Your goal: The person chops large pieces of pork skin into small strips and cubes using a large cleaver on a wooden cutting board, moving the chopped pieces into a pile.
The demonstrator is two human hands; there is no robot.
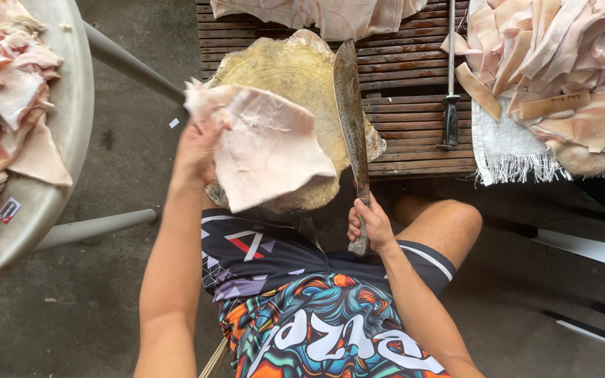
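1. The sheet of pork skin (pixel 264 147) is pale pink and whitish, broad, flat and irregular in outline, with a ragged upper left corner. It is lifted at its left edge and hangs tilted above the near left part of the chopping block, its lower corner pointing down.
2. The cleaver (pixel 352 119) has a long, dark, worn blade with a rounded tip. It lies along the right side of the block, tip pointing away, its handle held at the near end.
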